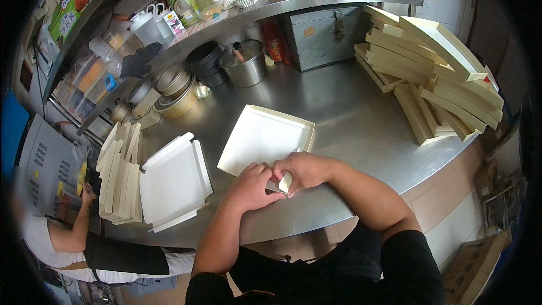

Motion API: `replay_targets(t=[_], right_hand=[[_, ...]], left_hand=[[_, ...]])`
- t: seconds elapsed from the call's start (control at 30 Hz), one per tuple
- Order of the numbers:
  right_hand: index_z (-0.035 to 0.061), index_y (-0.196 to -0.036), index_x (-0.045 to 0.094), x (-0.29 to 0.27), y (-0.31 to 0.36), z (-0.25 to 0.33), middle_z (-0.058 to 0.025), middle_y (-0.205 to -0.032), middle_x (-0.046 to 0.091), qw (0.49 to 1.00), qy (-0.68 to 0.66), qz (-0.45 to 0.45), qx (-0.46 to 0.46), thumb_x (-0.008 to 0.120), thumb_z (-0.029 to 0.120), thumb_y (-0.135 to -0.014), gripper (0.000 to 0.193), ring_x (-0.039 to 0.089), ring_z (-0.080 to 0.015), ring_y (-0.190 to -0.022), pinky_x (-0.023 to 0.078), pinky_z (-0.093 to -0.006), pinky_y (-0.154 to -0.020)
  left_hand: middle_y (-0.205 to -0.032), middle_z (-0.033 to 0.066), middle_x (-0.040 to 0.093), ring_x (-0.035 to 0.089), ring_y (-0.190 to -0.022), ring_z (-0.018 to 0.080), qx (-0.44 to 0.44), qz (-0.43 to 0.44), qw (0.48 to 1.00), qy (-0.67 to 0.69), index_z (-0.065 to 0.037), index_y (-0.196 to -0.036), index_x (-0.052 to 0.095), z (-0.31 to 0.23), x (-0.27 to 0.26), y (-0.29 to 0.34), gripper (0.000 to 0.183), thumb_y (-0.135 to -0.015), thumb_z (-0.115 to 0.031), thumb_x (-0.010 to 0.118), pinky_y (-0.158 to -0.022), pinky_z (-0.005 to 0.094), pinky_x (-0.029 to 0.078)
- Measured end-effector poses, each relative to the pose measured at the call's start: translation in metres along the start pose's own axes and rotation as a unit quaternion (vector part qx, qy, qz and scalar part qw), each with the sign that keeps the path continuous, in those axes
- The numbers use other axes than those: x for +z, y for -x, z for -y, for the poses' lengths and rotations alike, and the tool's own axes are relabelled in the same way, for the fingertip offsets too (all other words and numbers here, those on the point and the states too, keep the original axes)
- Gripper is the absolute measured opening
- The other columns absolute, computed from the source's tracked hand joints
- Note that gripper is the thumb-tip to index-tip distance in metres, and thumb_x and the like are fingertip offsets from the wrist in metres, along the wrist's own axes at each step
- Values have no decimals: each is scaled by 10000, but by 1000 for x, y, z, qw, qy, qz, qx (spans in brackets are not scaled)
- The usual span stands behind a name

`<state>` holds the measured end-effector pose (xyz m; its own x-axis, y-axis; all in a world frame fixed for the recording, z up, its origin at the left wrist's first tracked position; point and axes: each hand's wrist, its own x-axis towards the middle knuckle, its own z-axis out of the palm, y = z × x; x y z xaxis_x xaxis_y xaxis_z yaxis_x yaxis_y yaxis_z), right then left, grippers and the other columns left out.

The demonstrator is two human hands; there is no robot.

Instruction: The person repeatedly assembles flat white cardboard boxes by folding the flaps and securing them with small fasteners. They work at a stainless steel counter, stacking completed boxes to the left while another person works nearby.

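A shallow cardboard box (262, 135), white inside and cream outside, lies on the steel table in front of me, its far and left walls standing up. My left hand (250, 186) and my right hand (302, 170) meet at its near side. The fingers of both are bent and pinch the box's near right corner, where a small cream flap (286, 182) sticks up between them. My hands cover most of that near wall. To the left lies a flat, partly creased box blank (176, 183), white side up, its edge flaps slightly raised.
Cream box pieces (120, 181) stand packed at the table's left end. Folded boxes (435, 73) are piled unevenly at the right. Metal pots (243, 63), round pans (175, 90) and a grey metal chest (327, 36) line the back, under a shelf. Another person (68, 237) works at the left.
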<state>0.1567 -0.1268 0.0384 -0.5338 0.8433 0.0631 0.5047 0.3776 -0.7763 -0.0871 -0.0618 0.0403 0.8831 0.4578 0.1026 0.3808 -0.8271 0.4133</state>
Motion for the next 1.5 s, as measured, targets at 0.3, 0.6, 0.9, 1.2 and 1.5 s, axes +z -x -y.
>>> replay_targets(t=[0.3, 0.6, 0.9, 1.2, 1.5], right_hand=[[88, -1108, 639, -3, 4, 5, -149, -1016, 777, 998, -41, -43, -12, 967, 165, -756, 487, 733, -391, -969, 527, -484, -803], [103, -1073, 734, 0, 5, -5, -115, -965, 769, 998, 21, -50, -29, 961, 241, -781, 394, 722, -353, -897, 537, -462, -788], [140, -913, 854, 4, 1, -25, -52, -972, 792, 986, 83, -66, -128, 939, 384, -773, 293, 703, -311, -1023, 552, -445, -866], [152, -951, 852, 1, -1, -33, -78, -984, 808, 980, 132, -92, -118, 889, 322, -835, 209, 755, -339, -923, 562, -464, -839], [66, -1043, 772, -13, 10, -15, -114, -1039, 754, 851, 133, -496, -112, 782, 106, -933, 117, 684, -340, -1044, 507, -458, -968]], left_hand=[[-1015, 24, 755, 628, -1017, 266, 60, -22, 997, 35, -126, -881, 782, 14, -2, 0, 276, -758, -304, 954, -1009, 413, 482], [-807, -20, 710, 644, -842, 215, 112, -71, 988, 83, -140, -739, 788, 29, 6, -5, 211, -693, -216, 979, -919, 377, 461], [-848, -14, 728, 673, -871, 227, 105, -86, 988, 74, -137, -717, 761, 29, 7, -4, 233, -662, -199, 979, -911, 386, 484], [-973, 14, 736, 698, -998, 255, 96, -126, 987, -2, -145, -821, 742, 17, 19, -3, 288, -729, -299, 968, -1007, 451, 467], [-1185, 123, 723, 613, -1265, 352, -44, -209, 968, -129, -51, -1065, 738, -9, -57, 22, 214, -926, -207, 787, -1114, 497, 485]])
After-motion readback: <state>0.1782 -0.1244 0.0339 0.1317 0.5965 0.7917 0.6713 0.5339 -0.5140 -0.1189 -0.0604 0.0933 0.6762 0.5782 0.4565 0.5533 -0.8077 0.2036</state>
